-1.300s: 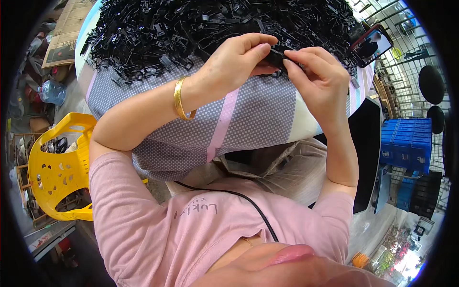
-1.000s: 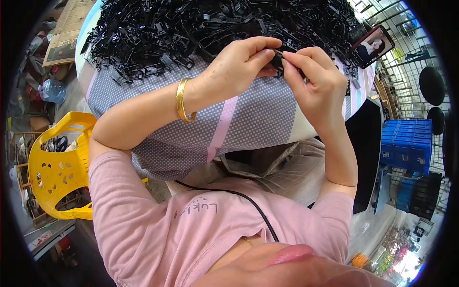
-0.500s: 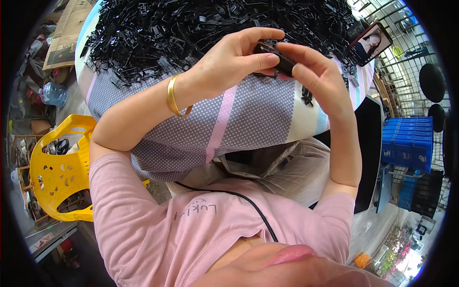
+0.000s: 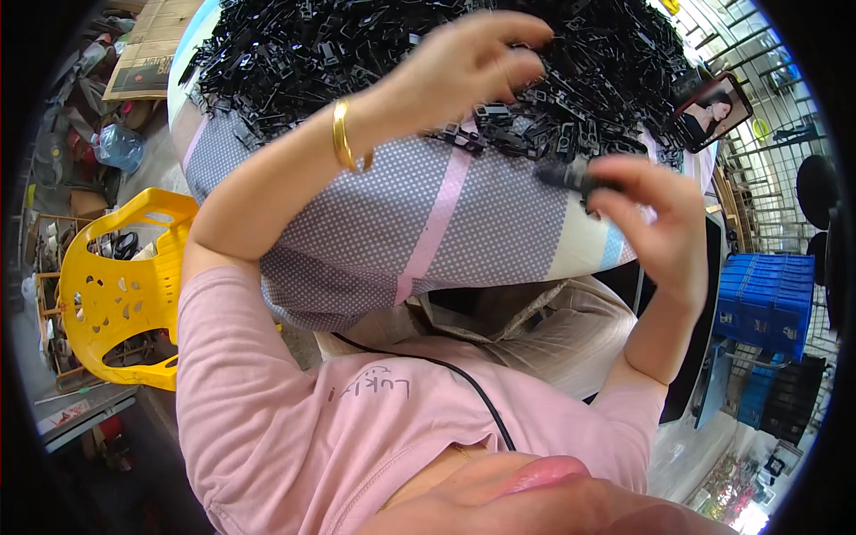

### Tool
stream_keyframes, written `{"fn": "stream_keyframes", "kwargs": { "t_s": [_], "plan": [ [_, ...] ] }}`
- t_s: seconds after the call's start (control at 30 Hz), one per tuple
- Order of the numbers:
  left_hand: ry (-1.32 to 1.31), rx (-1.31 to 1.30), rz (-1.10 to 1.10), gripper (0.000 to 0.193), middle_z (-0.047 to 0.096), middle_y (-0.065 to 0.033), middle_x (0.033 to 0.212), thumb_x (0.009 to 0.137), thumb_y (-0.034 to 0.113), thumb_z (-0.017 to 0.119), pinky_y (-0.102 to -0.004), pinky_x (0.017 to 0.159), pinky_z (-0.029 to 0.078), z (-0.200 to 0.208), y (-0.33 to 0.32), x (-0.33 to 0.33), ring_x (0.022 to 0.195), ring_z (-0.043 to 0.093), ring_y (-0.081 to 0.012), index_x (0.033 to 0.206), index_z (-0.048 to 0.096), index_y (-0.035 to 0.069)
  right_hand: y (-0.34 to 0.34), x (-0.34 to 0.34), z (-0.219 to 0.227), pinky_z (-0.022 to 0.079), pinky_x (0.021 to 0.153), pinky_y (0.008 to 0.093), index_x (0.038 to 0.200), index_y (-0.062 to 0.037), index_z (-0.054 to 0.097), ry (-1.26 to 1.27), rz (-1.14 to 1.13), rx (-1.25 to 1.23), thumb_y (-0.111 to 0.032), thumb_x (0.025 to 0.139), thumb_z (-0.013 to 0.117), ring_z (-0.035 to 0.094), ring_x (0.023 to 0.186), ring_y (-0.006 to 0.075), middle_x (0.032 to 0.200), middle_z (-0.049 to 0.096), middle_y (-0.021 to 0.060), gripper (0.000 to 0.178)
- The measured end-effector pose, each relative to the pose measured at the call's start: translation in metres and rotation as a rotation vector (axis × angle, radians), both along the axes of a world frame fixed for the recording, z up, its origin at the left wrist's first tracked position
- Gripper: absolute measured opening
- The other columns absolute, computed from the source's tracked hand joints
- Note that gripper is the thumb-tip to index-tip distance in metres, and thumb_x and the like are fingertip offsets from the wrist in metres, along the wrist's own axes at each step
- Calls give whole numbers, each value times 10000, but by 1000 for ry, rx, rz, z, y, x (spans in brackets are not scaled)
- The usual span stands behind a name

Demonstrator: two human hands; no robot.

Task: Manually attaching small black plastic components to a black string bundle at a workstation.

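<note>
A large heap of small black plastic pieces (image 4: 374,58) covers the far part of the cloth-covered table. Above its near side my left hand (image 4: 464,71) hovers, blurred, with thumb and fingers apart and nothing visible between them. At the right, over the table's near edge, my right hand (image 4: 660,209) pinches a dark black plastic piece (image 4: 569,177) between thumb and fingers. Motion smears that piece, so its exact kind does not show. A few loose black pieces lie on the cloth between the hands and the heap.
A polka-dot tablecloth (image 4: 499,232) hangs over the table's near edge. A phone (image 4: 713,114) stands at the table's right side. To the left is a yellow plastic chair (image 4: 116,285); blue crates (image 4: 765,303) are stacked at the right. A black cable (image 4: 464,374) crosses my shirt.
Both hands were together on a black piece; now they are apart. My left hand has let go and risen over the heap, while my right hand moved right and nearer with the piece.
</note>
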State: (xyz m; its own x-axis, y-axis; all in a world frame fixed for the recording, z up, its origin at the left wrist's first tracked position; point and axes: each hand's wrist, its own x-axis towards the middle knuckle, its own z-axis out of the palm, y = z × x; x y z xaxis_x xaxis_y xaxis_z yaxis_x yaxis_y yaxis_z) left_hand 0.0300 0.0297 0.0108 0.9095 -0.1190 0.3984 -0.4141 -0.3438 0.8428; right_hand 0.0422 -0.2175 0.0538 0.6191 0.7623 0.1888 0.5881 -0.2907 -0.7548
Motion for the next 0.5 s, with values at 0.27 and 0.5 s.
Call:
{"fn": "stream_keyframes", "kwargs": {
  "t_s": [0.27, 0.5],
  "plan": [
    [-258, 1114, 309, 225, 627, -163, 888, 734, 108, 566, -384, 713, 488, 20, 74, 65, 910, 579, -265, 935, 630, 31, 2, -30, -17, 461, 570, 377, 838, -42, 597, -214, 707, -543, -177, 700, 681, 596, 657, 287, 702, 606, 112, 210],
    [-90, 1377, 483, 158, 620, -161, 814, 722, 85, 535, -390, 724, 489, 6, 74, 88, 815, 601, -293, 849, 605, 25, 5, -2, -23, 461, 547, 325, 806, -39, 614, -187, 530, -337, -226, 702, 700, 593, 601, 251, 656, 603, 98, 231]
  ]
}}
